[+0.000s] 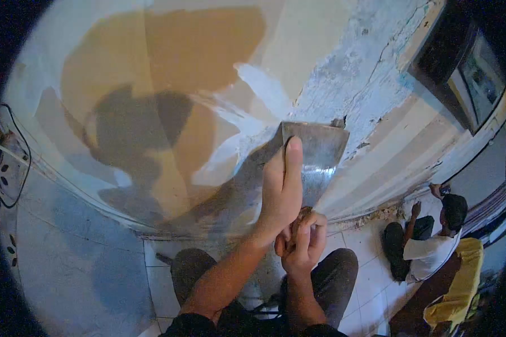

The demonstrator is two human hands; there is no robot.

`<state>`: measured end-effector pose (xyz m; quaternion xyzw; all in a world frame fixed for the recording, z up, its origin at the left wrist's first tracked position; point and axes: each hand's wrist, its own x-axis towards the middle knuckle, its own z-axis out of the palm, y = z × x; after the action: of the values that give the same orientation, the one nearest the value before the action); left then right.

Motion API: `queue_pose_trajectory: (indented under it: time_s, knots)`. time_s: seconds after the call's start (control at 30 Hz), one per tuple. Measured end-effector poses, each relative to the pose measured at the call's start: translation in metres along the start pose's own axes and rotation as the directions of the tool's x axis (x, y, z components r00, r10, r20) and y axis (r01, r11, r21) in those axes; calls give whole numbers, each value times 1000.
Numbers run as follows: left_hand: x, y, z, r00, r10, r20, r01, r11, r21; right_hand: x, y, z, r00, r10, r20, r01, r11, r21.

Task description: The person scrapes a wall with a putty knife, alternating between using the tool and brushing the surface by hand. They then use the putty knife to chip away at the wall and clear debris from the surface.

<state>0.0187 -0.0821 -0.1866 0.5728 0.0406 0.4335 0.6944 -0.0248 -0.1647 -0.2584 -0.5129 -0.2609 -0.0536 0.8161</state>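
Note:
A wide metal scraper (322, 147) has its broad blade up against the wall (298, 33), its far edge at the border of bare, cracked plaster (354, 73). My left hand (281, 188) grips the scraper where blade and handle meet, its thumb stretched along the blade face; its other fingers are mostly hidden. Just below, my right hand (303, 241) wraps around the handle, of which only a small brown part shows. White streaks (264, 87) and worn tan paint mark the wall left of the blade. My shadow falls there.
At the right, a co-worker (436, 241) in a white shirt squats by the wall. A yellow cloth (461, 275) hangs nearby. A dark-framed opening (461, 73) is at upper right. White floor tiles (360, 281) lie below; a black cable (25, 151) runs at far left.

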Motion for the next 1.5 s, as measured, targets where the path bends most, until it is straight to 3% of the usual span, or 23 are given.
queue_pose_trajectory:
  time_s: [0.1,0.17,0.27,0.4,0.43,0.53,0.63,0.83,0.93,0.97,1.1,1.2,1.33,1.43,1.5]
  knots:
    - [8,-1,0,998,68,-7,-68,998,10,3,-2,5,996,52,-70,-49,998,50]
    - [7,-4,-4,999,-7,45,0,988,157,6,5,5,997,49,-53,-45,996,81]
    - [3,0,-9,996,-59,69,53,995,88,-6,0,3,995,90,-51,-86,993,84]
    - [16,8,-2,994,-29,109,12,989,149,9,-1,13,997,58,-48,-51,991,127]
    - [17,5,4,990,135,45,-138,988,75,10,-2,12,996,77,-42,-71,989,131]
    - [9,6,-3,996,78,42,-83,987,136,1,-6,8,995,93,-24,-90,990,105]
    - [20,7,3,993,119,25,-121,983,138,12,0,7,998,55,25,-58,988,142]
    - [12,12,2,999,-27,37,24,996,87,12,-10,9,997,71,12,-72,994,81]
    - [24,15,10,997,72,30,-75,991,111,23,-16,7,996,81,31,-84,992,90]
    - [21,18,10,1000,-5,29,1,988,152,21,-16,6,995,93,30,-96,991,90]
    - [12,19,2,999,-44,14,41,984,172,9,-19,3,992,116,46,-120,989,89]
    - [19,28,13,997,76,-25,-72,986,152,18,-24,4,989,115,88,-126,984,123]
    - [14,20,5,999,-30,33,22,976,216,15,-20,-1,991,113,77,-123,984,132]
    - [19,25,11,994,110,14,-110,957,269,26,-22,-2,987,129,91,-139,984,112]
    - [19,27,12,994,107,12,-107,959,261,33,-24,-3,993,65,98,-76,991,107]
